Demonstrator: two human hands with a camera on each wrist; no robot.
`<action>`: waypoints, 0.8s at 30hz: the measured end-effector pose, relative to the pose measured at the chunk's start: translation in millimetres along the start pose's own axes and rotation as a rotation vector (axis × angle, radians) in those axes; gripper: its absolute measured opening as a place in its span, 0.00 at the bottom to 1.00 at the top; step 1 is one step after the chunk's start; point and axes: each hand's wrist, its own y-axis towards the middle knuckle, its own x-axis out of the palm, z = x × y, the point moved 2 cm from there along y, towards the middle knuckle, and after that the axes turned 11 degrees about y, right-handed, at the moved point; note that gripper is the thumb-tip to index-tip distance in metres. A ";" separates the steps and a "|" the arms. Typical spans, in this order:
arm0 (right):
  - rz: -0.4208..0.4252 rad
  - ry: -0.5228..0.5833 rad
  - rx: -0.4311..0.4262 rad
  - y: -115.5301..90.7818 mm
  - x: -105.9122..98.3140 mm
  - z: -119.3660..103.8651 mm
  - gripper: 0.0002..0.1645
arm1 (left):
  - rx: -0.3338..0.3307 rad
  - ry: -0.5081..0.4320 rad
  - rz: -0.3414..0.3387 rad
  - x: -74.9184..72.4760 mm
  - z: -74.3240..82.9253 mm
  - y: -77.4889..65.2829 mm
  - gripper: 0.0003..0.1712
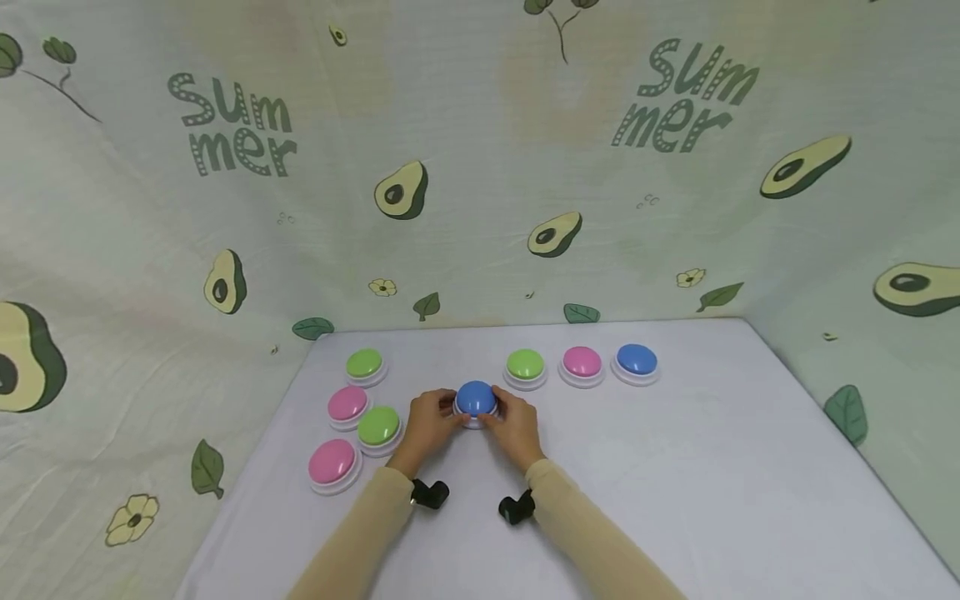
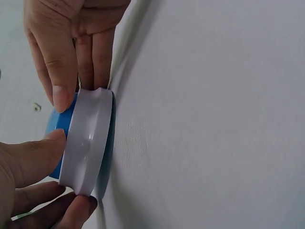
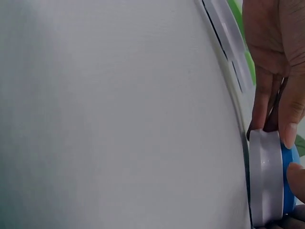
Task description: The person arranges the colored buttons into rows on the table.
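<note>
A push button with a blue dome [image 1: 476,398] and a white round base [image 2: 88,140] is between the two hands near the middle of the table. My left hand [image 1: 431,423] grips it from the left, thumb on the dome's near edge and fingers around the base. From the right, my right hand [image 1: 516,425] holds it the same way, its thumb [image 3: 296,180] against the blue part. In the left wrist view the base stands slightly tilted, close over the white tabletop. Just left of my left hand sits a green-domed button [image 1: 378,426].
At the left are two pink buttons [image 1: 332,462] [image 1: 348,404] and another green button [image 1: 364,363]. Along the back stand a green button [image 1: 525,365], a pink button [image 1: 582,362] and a blue button [image 1: 637,360]. An avocado-print cloth [image 1: 480,125] hangs behind the white table [image 1: 712,500].
</note>
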 end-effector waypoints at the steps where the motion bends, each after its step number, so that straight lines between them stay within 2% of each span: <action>1: 0.005 0.002 0.000 -0.4 -2.7 -0.3 0.33 | -0.001 -0.006 0.004 2.1 2.4 -0.4 0.29; 7: 0.016 0.037 -0.005 -4.8 -24.5 -2.7 0.33 | 0.007 -0.056 0.012 13.9 19.9 -4.0 0.28; 16: 0.049 0.039 0.016 -14.7 -62.0 -2.3 0.34 | 0.024 -0.216 -0.066 30.7 48.0 -8.1 0.29; 20: 0.081 0.041 0.014 -21.1 -84.8 -2.6 0.35 | 0.025 -0.263 -0.090 43.6 64.8 -9.3 0.27; 24: 0.108 0.025 0.034 -28.2 -111.8 0.1 0.36 | 0.052 -0.330 -0.104 62.5 84.1 -10.0 0.28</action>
